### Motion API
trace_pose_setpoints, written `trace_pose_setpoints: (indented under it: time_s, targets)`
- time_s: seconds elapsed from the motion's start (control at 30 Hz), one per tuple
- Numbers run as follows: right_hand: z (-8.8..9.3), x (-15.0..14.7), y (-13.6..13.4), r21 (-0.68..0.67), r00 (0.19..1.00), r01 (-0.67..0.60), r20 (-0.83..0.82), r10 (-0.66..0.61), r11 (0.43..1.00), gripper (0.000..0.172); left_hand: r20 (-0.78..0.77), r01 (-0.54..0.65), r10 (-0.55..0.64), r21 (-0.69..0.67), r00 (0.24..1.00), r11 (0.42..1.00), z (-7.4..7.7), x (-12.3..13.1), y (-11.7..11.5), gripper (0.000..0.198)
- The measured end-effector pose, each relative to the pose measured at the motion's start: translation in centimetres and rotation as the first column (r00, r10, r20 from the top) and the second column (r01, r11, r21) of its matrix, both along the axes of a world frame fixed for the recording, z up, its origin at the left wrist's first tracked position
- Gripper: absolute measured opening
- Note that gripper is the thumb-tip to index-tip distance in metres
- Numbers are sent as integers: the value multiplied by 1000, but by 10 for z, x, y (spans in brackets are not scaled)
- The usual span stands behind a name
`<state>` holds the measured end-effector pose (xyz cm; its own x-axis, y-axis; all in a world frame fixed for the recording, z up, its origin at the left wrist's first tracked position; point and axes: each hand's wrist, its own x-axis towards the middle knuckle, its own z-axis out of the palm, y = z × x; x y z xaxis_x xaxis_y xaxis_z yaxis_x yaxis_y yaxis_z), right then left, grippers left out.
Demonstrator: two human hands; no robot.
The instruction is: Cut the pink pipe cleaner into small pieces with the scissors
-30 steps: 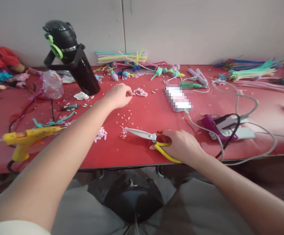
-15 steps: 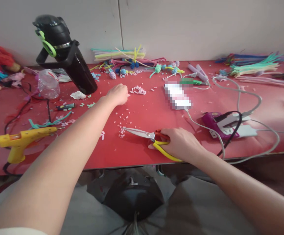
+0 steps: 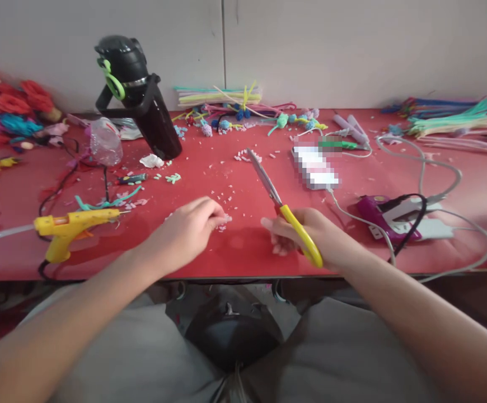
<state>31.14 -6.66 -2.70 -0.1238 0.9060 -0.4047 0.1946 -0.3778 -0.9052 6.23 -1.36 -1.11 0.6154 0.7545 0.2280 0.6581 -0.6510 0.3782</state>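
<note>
My right hand point(image 3: 310, 238) grips yellow-handled scissors point(image 3: 283, 207) near the front edge of the red table point(image 3: 235, 254); the closed blades point up and away to the left. My left hand point(image 3: 188, 229) rests on the table just left of it, fingers pinched together over small pale pink bits point(image 3: 223, 222). More cut bits point(image 3: 243, 157) lie scattered further back.
A yellow glue gun point(image 3: 65, 229) lies at the left. A black bottle point(image 3: 143, 98) leans at the back left. A purple glue gun point(image 3: 378, 210) with grey cables point(image 3: 440, 190) is at the right. Pipe cleaners point(image 3: 449, 120) line the back edge. A phone point(image 3: 314, 168) lies mid-table.
My left hand drew back from the far pile to the table's front, pinching bits. My right hand lifted the scissors and swung the blades from pointing left to pointing away.
</note>
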Motion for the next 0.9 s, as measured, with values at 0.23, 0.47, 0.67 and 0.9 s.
trace_pose_setpoints:
  time_s: [0.23,0.47,0.67,0.9]
  targets:
    - [0,-35,-1,22,957,40,-287,-32,999,44,10,110,-111,79,994,991,-3,10,-14,9]
    - [0,-40,3,10,958,72,-279,-66,997,48,25,140,-141,59,990,988,-9,4,-14,8]
    - [0,-44,5,11,975,41,-218,-38,999,43,44,142,-144,48,989,989,-13,1,-14,6]
    - [3,-45,4,66,987,58,-153,-48,996,37,84,131,-135,44,987,990,-9,-2,-13,2]
